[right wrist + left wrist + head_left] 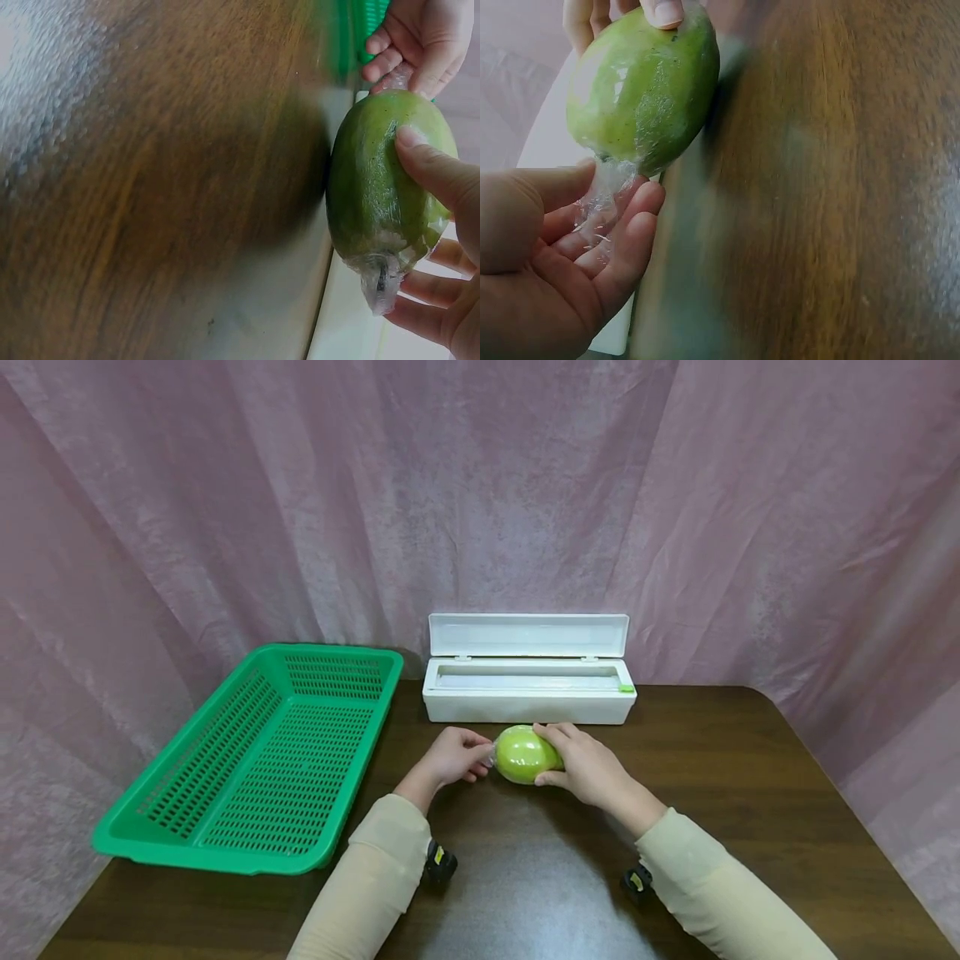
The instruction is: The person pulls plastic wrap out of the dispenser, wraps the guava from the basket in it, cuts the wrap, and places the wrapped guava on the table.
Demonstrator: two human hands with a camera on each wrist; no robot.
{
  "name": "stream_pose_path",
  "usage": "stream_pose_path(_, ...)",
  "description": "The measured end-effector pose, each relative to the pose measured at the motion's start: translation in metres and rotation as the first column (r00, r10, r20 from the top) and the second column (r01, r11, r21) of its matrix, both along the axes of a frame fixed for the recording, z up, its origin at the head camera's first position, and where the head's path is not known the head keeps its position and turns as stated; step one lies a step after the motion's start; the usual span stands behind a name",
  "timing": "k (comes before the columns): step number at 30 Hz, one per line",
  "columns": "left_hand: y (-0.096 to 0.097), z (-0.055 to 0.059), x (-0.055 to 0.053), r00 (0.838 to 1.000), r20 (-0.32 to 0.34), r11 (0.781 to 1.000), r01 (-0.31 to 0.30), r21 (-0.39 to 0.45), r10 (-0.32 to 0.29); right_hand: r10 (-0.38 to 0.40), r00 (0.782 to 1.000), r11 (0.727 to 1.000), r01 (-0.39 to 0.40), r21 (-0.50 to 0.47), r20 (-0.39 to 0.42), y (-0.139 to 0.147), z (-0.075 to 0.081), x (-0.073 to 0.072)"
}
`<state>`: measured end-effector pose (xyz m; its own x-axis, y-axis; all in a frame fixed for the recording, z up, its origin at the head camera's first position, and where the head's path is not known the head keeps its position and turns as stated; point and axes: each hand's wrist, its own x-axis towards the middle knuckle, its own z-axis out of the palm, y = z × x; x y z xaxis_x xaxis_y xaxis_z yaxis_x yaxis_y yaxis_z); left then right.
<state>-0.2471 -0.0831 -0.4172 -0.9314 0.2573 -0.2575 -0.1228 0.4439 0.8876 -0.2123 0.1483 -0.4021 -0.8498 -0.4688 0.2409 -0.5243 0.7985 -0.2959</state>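
Observation:
A green mango [520, 755] wrapped in clear cling film is held above the table, in front of the white box. My right hand [591, 768] grips its right end, the thumb lying along the skin in the right wrist view. With thumb and fingers my left hand [452, 757] pinches the gathered film tail [609, 196] at the mango's left end. At the opposite end, a second bunched film tail [381, 282] sticks out beside the right fingers. The film lies tight and shiny over the fruit.
Behind the hands stands a white cling film box [529, 707] with its lid [529, 635] raised and a roll inside. A green plastic basket [217, 857] sits on the left of the brown wooden table [735, 777]. A pink curtain [525, 485] hangs behind.

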Motion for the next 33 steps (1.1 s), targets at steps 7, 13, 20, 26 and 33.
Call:
stream_pose_path(7,0.005,0.002,0.002,0.998,-0.057,0.999,-0.018,-0.038,0.016,-0.001,1.000,1.000,0.001,0.002,-0.002,-0.001,-0.002,0.001)
stream_pose_path(13,0.009,0.006,0.003,0.994,-0.110,0.993,-0.020,-0.113,0.007,-0.003,1.000,1.000,0.003,-0.005,0.002,-0.001,-0.002,0.001)
stream_pose_path(20,0.012,0.006,0.006,0.984,-0.173,0.981,0.015,-0.195,-0.049,-0.009,1.000,1.000,0.009,-0.006,0.000,-0.002,0.001,0.000)
stream_pose_path(26,0.012,0.005,0.006,0.981,-0.185,0.979,0.016,-0.201,-0.054,-0.020,1.000,1.000,0.020,-0.006,0.017,-0.002,0.002,0.000)
stream_pose_path(33,-0.002,0.003,0.003,0.999,-0.005,0.999,0.042,-0.007,-0.042,-0.022,0.999,1.000,0.022,0.005,0.024,-0.001,0.002,-0.001)
